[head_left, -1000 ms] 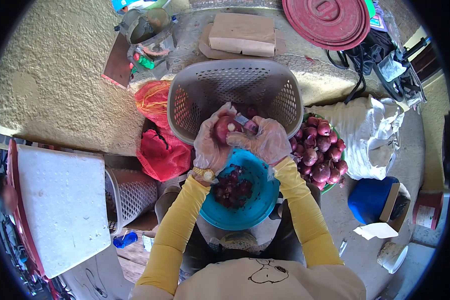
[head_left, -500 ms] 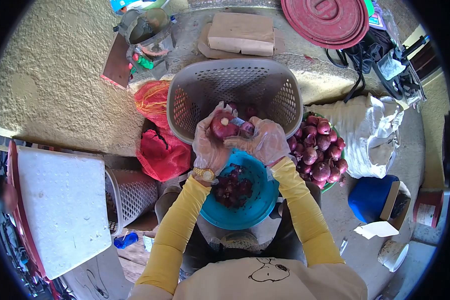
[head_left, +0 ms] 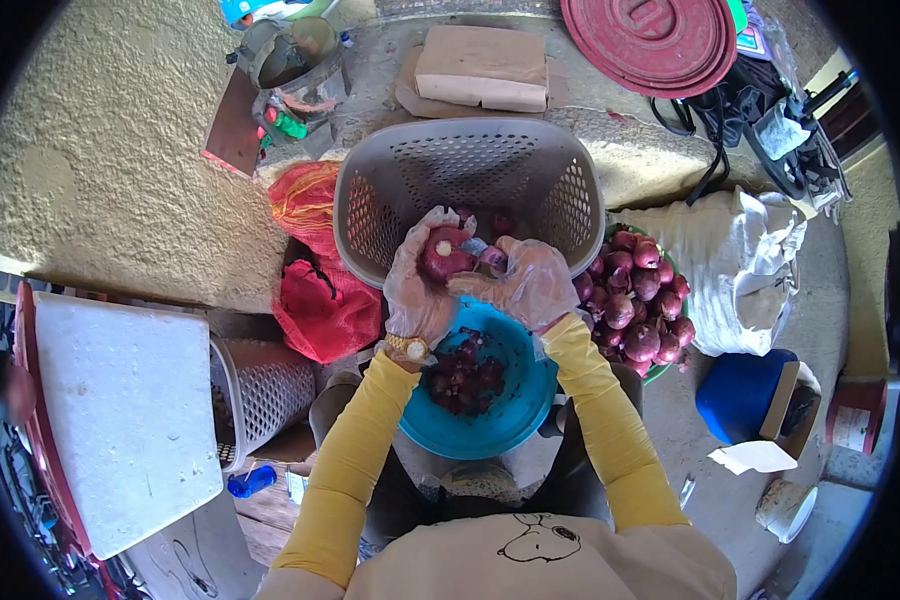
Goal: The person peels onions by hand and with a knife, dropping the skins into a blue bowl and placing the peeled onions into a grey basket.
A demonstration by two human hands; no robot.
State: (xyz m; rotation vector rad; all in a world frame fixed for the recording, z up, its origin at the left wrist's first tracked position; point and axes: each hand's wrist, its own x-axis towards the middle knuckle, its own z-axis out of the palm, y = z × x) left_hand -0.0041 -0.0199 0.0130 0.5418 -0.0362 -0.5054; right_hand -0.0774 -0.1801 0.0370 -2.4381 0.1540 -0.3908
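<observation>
A large red onion (head_left: 444, 256) with a pale cut end rests in my left hand (head_left: 416, 290), which wears a clear plastic glove and a gold watch. My right hand (head_left: 532, 284), also gloved, is closed beside it; a purple piece and something shiny show at its fingertips, too small to name surely. Both hands are over the near rim of a grey perforated basket (head_left: 470, 135), where a few onions lie. Below them a blue basin (head_left: 528, 400) holds dark red peelings (head_left: 465, 378). Many whole onions (head_left: 642, 300) fill a green container at the right.
Red mesh bags (head_left: 325, 310) lie left of the basket. A white sack (head_left: 730, 265), a blue container (head_left: 740, 400) and an open box are at the right. A white foam lid (head_left: 125, 420) stands at the left, a red lid (head_left: 650, 45) at the back.
The onion in my left hand has turned slightly and its pale end has shifted a little left and down. Both hands stay in almost the same place.
</observation>
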